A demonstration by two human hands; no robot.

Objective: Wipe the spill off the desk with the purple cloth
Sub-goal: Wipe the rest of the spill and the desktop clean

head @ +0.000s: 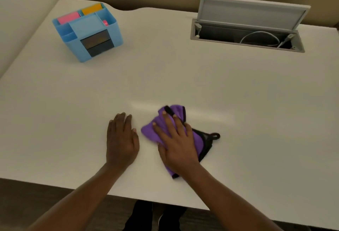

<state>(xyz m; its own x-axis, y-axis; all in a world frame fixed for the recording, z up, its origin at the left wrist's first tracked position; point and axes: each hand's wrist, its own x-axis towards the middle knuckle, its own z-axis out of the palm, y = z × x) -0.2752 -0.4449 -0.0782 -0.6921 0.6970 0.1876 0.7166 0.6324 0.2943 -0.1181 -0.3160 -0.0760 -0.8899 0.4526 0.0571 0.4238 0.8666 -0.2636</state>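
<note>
Cloth: our purple cloth (165, 130) lies bunched near the desk's (238, 93) front edge.
Right hand (176, 142): pressed flat on it, fingers spread.
Left hand (122, 139): empty, flat, bracing.
Spill: faint sheen just behind; we should sweep overlapping strokes.

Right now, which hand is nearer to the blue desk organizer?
Left. The left hand lies flat on the desk, below the blue desk organizer; the right hand presses the purple cloth farther right.
</note>
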